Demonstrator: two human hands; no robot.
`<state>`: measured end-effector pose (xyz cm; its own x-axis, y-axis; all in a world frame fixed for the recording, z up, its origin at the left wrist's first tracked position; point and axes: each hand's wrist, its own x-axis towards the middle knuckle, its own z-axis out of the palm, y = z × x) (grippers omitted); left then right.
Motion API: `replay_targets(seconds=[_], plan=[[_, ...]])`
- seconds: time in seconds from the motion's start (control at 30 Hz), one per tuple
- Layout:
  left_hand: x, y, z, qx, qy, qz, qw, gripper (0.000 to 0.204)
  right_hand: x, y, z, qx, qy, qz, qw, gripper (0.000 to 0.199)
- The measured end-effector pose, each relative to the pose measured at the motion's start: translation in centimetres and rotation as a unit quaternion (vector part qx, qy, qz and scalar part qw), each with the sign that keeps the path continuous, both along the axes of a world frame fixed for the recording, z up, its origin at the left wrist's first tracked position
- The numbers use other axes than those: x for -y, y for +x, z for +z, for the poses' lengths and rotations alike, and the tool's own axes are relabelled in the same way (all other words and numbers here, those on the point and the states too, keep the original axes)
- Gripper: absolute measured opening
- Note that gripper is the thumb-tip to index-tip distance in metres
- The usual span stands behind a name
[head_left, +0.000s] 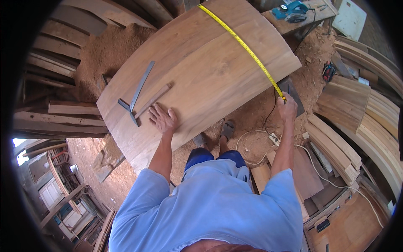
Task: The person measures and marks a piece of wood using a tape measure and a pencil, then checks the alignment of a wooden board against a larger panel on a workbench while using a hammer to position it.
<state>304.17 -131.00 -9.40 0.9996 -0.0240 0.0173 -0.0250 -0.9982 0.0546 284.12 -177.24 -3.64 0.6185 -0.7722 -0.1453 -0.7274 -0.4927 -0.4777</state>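
Observation:
A large brown wooden panel [201,71] lies flat in front of me. A yellow tape measure [241,42] stretches across its right part, from the far edge to the near right corner. My right hand [287,107] grips the tape's near end at that corner. My left hand [163,119] rests flat and open on the panel near its front edge. Just left of that hand lie a metal try square [136,92] and a thin wooden stick [153,101].
Sawdust covers the floor [252,122] and forms a heap [109,50] at the far left. Stacked planks [357,138] stand at the right and more boards [63,50] at the left. A blue power planer [291,10] sits on a bench. A white cable [336,185] runs over the floor.

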Motion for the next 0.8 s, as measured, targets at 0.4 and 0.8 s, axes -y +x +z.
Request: replay_targets(seconds=[0.4, 0.8], plan=[[0.1, 0.0, 0.2, -0.008, 0.0, 0.001, 1.0, 0.08, 0.4, -0.1, -1.2, -0.032, 0.015, -0.009, 0.999, 0.041], [0.6, -0.1, 0.7, -0.023, 0.015, 0.008, 1.0, 0.08, -0.9, -0.8, -2.6, 0.029, 0.026, 0.002, 0.999, 0.036]])
